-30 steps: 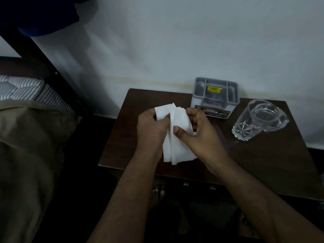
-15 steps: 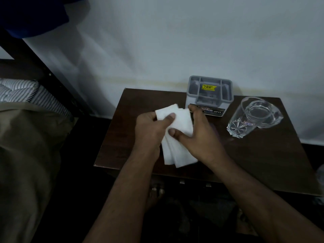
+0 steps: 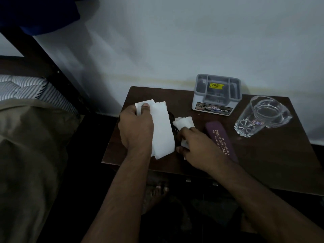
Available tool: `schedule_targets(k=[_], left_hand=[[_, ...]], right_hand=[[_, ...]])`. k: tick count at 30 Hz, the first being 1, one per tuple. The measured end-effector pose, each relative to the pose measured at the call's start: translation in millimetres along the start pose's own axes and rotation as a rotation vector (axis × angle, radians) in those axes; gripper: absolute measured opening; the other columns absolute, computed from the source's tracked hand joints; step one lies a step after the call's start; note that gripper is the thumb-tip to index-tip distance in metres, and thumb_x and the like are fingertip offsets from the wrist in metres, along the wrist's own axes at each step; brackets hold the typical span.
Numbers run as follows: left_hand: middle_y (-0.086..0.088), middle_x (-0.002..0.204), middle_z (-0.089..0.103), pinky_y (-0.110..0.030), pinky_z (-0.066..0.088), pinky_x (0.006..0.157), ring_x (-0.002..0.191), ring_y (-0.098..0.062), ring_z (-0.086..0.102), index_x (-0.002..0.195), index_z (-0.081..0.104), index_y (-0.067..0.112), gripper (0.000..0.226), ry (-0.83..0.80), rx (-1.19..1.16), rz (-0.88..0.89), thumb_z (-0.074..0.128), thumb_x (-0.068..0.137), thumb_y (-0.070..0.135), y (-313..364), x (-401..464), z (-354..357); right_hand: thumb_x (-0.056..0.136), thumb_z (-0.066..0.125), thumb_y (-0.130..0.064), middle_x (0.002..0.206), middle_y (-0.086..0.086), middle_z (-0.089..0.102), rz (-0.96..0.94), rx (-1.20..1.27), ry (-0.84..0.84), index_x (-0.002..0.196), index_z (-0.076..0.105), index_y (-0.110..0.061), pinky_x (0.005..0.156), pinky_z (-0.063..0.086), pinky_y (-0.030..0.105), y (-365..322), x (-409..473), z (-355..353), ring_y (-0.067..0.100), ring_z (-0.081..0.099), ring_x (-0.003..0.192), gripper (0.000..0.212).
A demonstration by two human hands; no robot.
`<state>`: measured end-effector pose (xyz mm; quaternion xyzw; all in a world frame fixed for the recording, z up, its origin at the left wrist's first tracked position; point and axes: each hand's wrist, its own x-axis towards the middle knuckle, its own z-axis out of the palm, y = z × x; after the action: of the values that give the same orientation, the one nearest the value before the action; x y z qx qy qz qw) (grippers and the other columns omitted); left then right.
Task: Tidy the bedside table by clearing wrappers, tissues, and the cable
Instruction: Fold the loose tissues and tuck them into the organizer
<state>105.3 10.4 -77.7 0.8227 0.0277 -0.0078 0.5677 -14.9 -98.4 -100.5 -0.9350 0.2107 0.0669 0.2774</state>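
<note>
Here we hold a folded white paper tissue (image 3: 162, 130) in our left hand (image 3: 135, 128), thumb pressed on its upper edge, fingers curled around it above the dark brown wooden surface (image 3: 263, 155). Our right hand (image 3: 198, 148) is closed around a second, crumpled white tissue (image 3: 184, 122), which pokes out past the fingers. Between the two tissues a black cable (image 3: 173, 128) shows in a dark tangle, lying on the surface and partly hidden. Just right of our right hand lies a purple spectacle case with pale lettering (image 3: 220, 139), its lower end covered by the wrist. Near the wall stands a grey plastic organiser box with a yellow price sticker (image 3: 217, 94), and beside it, further right, a clear faceted drinking glass (image 3: 261, 116) stands upright.
</note>
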Motion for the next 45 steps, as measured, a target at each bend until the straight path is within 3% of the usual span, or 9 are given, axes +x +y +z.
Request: schedule_targets(k=[5, 9, 13, 18, 26, 32, 36, 42, 45], left_hand=[[0.003, 0.088, 0.070, -0.034, 0.058, 0.071, 0.077, -0.014, 0.067, 0.084, 0.063, 0.025, 0.019, -0.124, 0.011, -0.056, 0.066, 0.096, 0.040, -7, 2, -1], [0.005, 0.085, 0.065, -0.027, 0.049, 0.063, 0.077, -0.011, 0.063, 0.083, 0.062, 0.022, 0.020, -0.229, -0.012, -0.124, 0.064, 0.099, 0.035, -6, 1, -3], [0.003, 0.085, 0.065, -0.026, 0.048, 0.063, 0.078, -0.012, 0.062, 0.077, 0.060, 0.023, 0.025, -0.306, -0.052, -0.188, 0.063, 0.100, 0.030, -5, -1, -2], [0.003, 0.086, 0.066, -0.032, 0.055, 0.072, 0.080, -0.015, 0.064, 0.076, 0.061, 0.024, 0.025, -0.277, -0.073, -0.180, 0.063, 0.100, 0.032, -5, 2, -3], [0.001, 0.084, 0.067, -0.027, 0.048, 0.063, 0.075, -0.013, 0.062, 0.077, 0.063, 0.020, 0.026, -0.267, -0.142, -0.247, 0.063, 0.100, 0.031, -3, 0, 0], [-0.001, 0.079, 0.066, -0.029, 0.049, 0.065, 0.070, -0.015, 0.061, 0.077, 0.062, 0.015, 0.029, -0.304, -0.296, -0.333, 0.058, 0.103, 0.028, 5, -7, 3], [0.002, 0.078, 0.062, -0.030, 0.049, 0.066, 0.071, -0.015, 0.058, 0.076, 0.059, 0.020, 0.030, -0.259, -0.332, -0.342, 0.056, 0.104, 0.032, 11, -9, 4], [-0.009, 0.091, 0.067, -0.038, 0.053, 0.080, 0.086, -0.025, 0.065, 0.082, 0.060, 0.015, 0.044, -0.318, -0.355, -0.366, 0.050, 0.101, 0.053, 17, -11, 10], [0.004, 0.072, 0.075, -0.022, 0.057, 0.057, 0.067, -0.009, 0.073, 0.084, 0.069, 0.012, 0.040, -0.468, -0.360, -0.302, 0.067, 0.092, 0.051, 18, -16, 10]], right_hand=[[0.091, 0.055, 0.004, 0.119, 0.011, 0.055, 0.077, 0.023, 0.241, 0.121, 0.053, -0.014, 0.080, 0.053, 0.041, 5, 8, -1, 0.031, 0.064, 0.096, 0.035], [0.095, 0.061, -0.008, 0.137, 0.017, 0.039, 0.225, -0.155, 0.162, 0.147, 0.031, -0.013, 0.077, 0.056, 0.042, 0, 13, 13, 0.038, 0.069, 0.098, 0.060], [0.096, 0.057, -0.015, 0.135, 0.017, 0.047, 0.248, -0.143, 0.198, 0.152, 0.018, -0.015, 0.078, 0.052, 0.043, -5, 15, 21, 0.040, 0.066, 0.107, 0.069], [0.085, 0.063, -0.012, 0.119, 0.014, 0.067, 0.176, -0.028, 0.327, 0.135, 0.037, -0.017, 0.086, 0.054, 0.046, 1, 19, 9, 0.040, 0.065, 0.107, 0.056], [0.086, 0.063, -0.009, 0.107, 0.002, 0.058, -0.050, 0.627, 0.698, 0.123, 0.054, -0.021, 0.086, 0.054, 0.041, 7, 16, -22, 0.022, 0.063, 0.096, 0.041], [0.088, 0.068, 0.002, 0.108, -0.003, 0.057, -0.218, 0.927, 0.503, 0.124, 0.054, -0.027, 0.087, 0.051, 0.020, -20, 2, -22, 0.003, 0.060, 0.096, 0.048], [0.084, 0.070, -0.012, 0.115, -0.002, 0.055, -0.113, 0.697, 0.447, 0.130, 0.052, -0.027, 0.090, 0.052, 0.027, -16, 2, -7, 0.011, 0.059, 0.106, 0.051], [0.088, 0.071, -0.014, 0.134, 0.000, 0.046, -0.075, 0.463, 0.372, 0.139, 0.045, -0.026, 0.085, 0.038, 0.007, -10, -1, -5, 0.008, 0.052, 0.119, 0.059], [0.089, 0.072, -0.016, 0.138, 0.002, 0.041, -0.088, 0.419, 0.360, 0.143, 0.042, -0.026, 0.092, 0.041, 0.019, -7, -2, -6, 0.014, 0.051, 0.122, 0.063]])
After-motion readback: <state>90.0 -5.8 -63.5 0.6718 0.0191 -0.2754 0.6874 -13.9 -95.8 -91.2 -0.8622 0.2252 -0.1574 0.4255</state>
